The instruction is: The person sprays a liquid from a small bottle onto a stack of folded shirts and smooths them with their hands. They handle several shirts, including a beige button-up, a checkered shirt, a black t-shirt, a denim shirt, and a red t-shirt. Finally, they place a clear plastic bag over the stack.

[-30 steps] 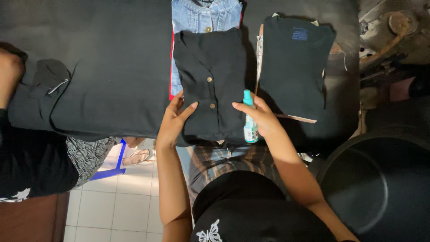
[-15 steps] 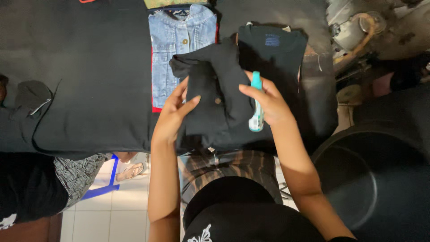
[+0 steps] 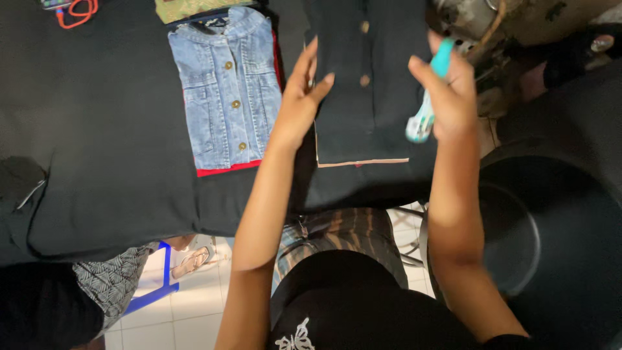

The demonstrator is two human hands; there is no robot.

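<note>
Black cloth is covering the whole table (image 3: 110,129), and the folded denim shirt (image 3: 227,91) is lying on it. Just beside it I am holding the folded black buttoned shirt (image 3: 366,84) on top of a dark stack. My left hand (image 3: 304,97) is pressing its edge with fingers together. My right hand (image 3: 447,91) is gripping a teal tool (image 3: 427,97) while touching the shirt; I think the fold could slip open, because this hand is occupied.

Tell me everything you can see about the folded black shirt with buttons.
The folded black shirt looks like soft dark fabric, with three small brown buttons down its front. It lies flat on the black-covered table, on another dark garment with a pale edge. The left hand presses its left side; the right hand touches its right side.
</note>
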